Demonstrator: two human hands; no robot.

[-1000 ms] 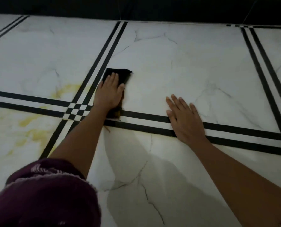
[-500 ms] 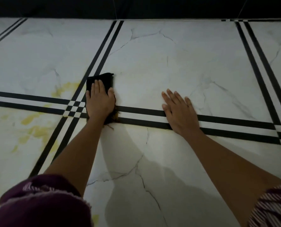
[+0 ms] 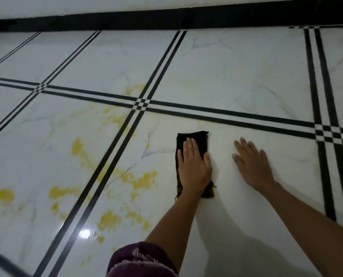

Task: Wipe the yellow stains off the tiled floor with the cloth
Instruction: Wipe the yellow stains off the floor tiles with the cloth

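Left hand (image 3: 193, 164) presses flat on the dark rectangular cloth (image 3: 192, 140), fingers (image 3: 188, 145) together.
Right hand (image 3: 252, 162) lies spread on white marble-patterned tiled floor (image 3: 246, 76); palm hides cloth's middle; yellow stains (image 3: 142, 180) left of fingers.

Glossy marble-look tiled floor (image 3: 246, 76) shines smooth, throwing back a bright glare low on the left, yellow stains (image 3: 142, 180) lie dull and patchy on it, and the dark cloth (image 3: 194, 136) looks matt, soft, frayed at its near edge.
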